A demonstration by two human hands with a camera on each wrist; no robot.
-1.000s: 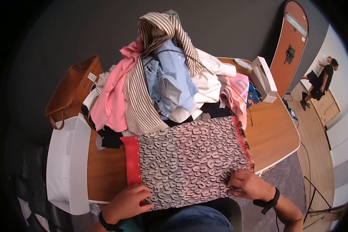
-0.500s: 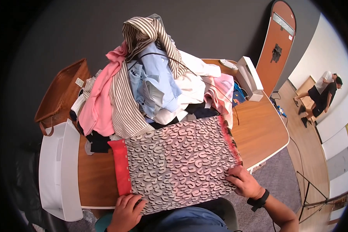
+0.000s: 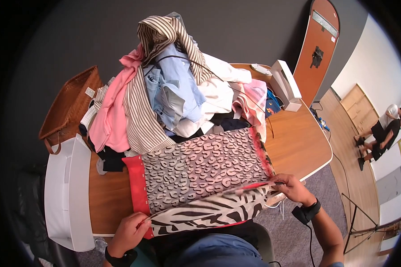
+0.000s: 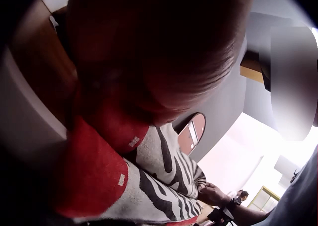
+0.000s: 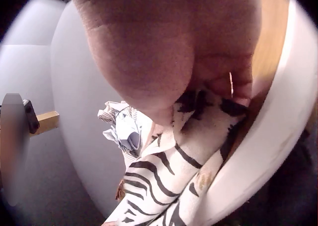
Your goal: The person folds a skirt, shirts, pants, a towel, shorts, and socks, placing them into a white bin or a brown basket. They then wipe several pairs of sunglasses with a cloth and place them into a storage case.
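A printed scarf (image 3: 209, 169) with a red border lies on the near side of the table, leopard-like marks facing up. Its near edge is lifted and turned back, showing a zebra-striped side (image 3: 209, 212). At the near left corner, my left hand (image 3: 128, 231) pinches the red border. My right hand (image 3: 293, 189) pinches the striped cloth at the near right corner. In the left wrist view, red border (image 4: 94, 171) and stripes hang in folds below the hand. In the right wrist view, thumb and fingers grip the bunched striped cloth (image 5: 164, 171) beside the white table edge.
A tall heap of clothes (image 3: 178, 98) stands behind the scarf. A white open box (image 3: 67, 196) and a brown woven basket (image 3: 69, 102) are at the left. A white box (image 3: 286, 84) stands at the far right of the wooden table (image 3: 298, 142). Two people walk at the far right.
The scarf's near edge, flat before, has come up and over away from the body, baring the zebra stripes. Both hands have risen with it, the right one moving slightly forward.
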